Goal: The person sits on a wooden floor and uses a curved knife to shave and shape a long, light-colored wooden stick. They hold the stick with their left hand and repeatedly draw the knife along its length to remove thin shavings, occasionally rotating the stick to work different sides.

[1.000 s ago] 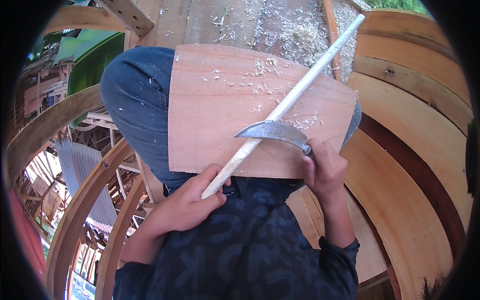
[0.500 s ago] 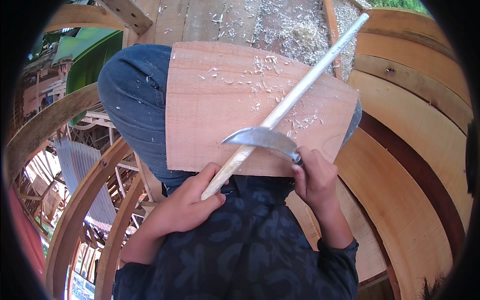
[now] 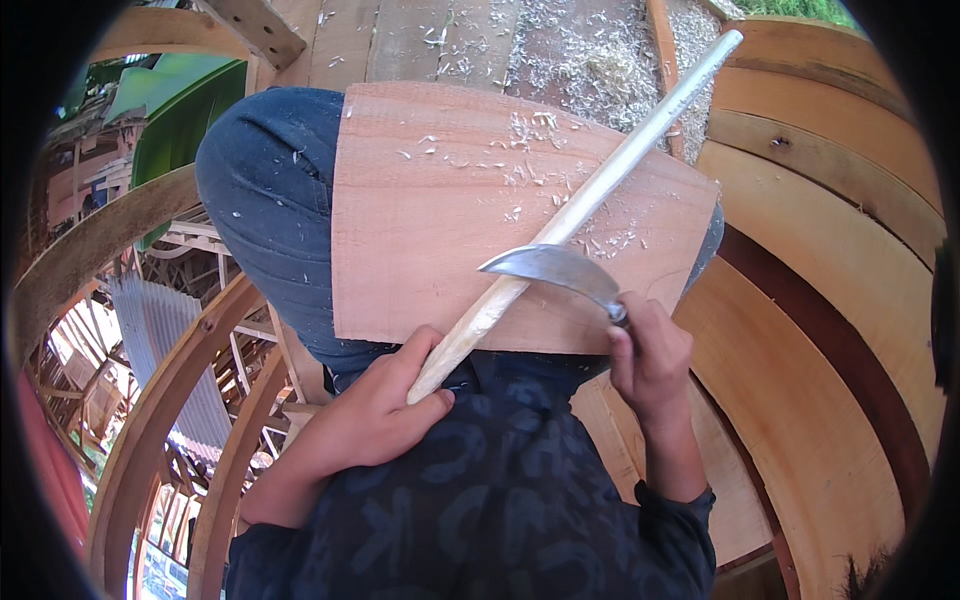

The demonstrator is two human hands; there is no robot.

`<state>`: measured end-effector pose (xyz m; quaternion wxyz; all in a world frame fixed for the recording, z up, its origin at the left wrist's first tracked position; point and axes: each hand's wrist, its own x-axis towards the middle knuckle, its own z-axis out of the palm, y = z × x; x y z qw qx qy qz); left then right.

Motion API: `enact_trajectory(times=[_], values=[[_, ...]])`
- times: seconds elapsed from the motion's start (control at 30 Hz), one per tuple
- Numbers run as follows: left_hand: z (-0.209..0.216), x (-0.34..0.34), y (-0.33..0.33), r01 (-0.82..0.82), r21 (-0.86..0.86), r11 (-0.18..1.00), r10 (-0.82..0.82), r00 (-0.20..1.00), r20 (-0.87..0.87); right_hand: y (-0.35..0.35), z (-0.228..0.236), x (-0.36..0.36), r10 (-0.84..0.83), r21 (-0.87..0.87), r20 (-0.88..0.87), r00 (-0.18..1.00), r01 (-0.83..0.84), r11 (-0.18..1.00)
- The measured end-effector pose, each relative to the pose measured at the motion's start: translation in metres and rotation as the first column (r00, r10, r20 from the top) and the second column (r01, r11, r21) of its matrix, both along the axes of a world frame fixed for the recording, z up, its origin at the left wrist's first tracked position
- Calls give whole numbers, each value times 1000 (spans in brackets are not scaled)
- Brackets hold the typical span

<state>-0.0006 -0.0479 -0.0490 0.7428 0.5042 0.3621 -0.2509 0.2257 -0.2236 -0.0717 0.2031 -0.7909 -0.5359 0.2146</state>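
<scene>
My left hand (image 3: 385,405) is closed round the lower end of a pale peeled wooden stick (image 3: 600,187), which slants up to the far right. In my right hand (image 3: 652,360) is the handle of a curved knife (image 3: 560,268) with a sickle-like steel blade. The blade lies across the stick near its middle, tip pointing left. Beneath both, a flat reddish wooden board (image 3: 420,220) rests on my lap, with small wood shavings (image 3: 535,128) scattered over it. My fingers hide most of the knife handle.
Curved wooden planks (image 3: 800,300) rise on the right. Curved ribs (image 3: 170,400) stand on the left, with a corrugated sheet (image 3: 175,340) beyond them. A heap of shavings (image 3: 610,85) covers the plank floor ahead. An upright timber (image 3: 262,30) stands at the far left.
My right hand has moved the knife a little up and to the right along the stick. The stick has shifted slightly; my left hand keeps its hold on it.
</scene>
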Motion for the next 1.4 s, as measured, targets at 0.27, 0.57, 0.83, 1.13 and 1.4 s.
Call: enact_trajectory(times=[0.27, 0.57, 0.83, 1.13, 1.4], values=[[1, -2, -2, -5, 37, 999, 5, 1000, 7, 0, -24, 45, -252, 152, 186, 950, 225, 962], [4, 5, -3, 47, 140, 989, -50, 999, 18, 6, 1, 6, 1, 51, -23, 1000, 0, 999], [10, 9, -5, 58, 163, 985, -55, 998, -24, -1, -29, 35, -148, 190, 148, 978, 118, 975], [13, 10, -6, 88, 222, 971, -84, 996, -29, 3, -4, 4, 18, 14, -35, 999, -18, 1000], [14, 8, -7, 59, 228, 972, -51, 998, -38, -3, -21, 49, -314, 122, 89, 945, 303, 945]])
